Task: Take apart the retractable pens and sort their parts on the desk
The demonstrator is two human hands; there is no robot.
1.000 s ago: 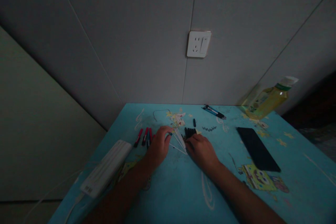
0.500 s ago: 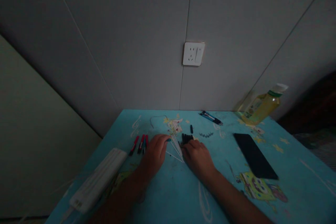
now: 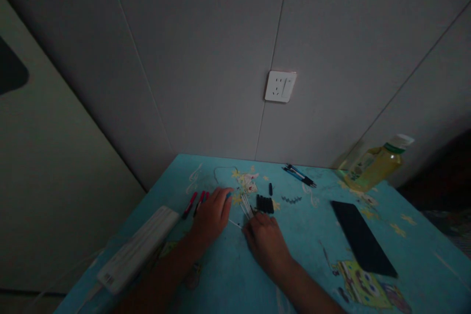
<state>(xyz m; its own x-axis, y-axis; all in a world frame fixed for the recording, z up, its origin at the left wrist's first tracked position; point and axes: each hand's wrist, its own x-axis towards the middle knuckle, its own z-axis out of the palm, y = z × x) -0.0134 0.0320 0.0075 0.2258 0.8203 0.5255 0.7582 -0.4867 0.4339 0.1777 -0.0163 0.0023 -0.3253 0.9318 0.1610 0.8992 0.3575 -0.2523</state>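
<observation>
My left hand (image 3: 212,215) is closed, pinching a small blue pen part (image 3: 228,195) between thumb and fingertips; the rest of that part is hidden. Beside it lie red and blue pen barrels (image 3: 189,205), partly covered by the hand. My right hand (image 3: 265,240) curls its fingers down at the lower ends of several thin white pen refills (image 3: 246,205). What sits under those fingertips is hidden. One more white refill (image 3: 234,224) lies slantwise between the hands. Just beyond the right hand, short black pen grips (image 3: 265,204) lie side by side.
Farther back are a loose black piece (image 3: 271,189), a row of small springs (image 3: 291,199) and blue-black pens (image 3: 300,175). A black phone-like slab (image 3: 362,238) and a yellow bottle (image 3: 375,169) stand to the right. A white power strip (image 3: 140,248) lies left. The wall bounds the table (image 3: 228,270).
My right hand has drawn back from the black grips toward the refills' near ends, uncovering the grips. My left hand still pinches the blue part. The camera view has tilted and shifted slightly.
</observation>
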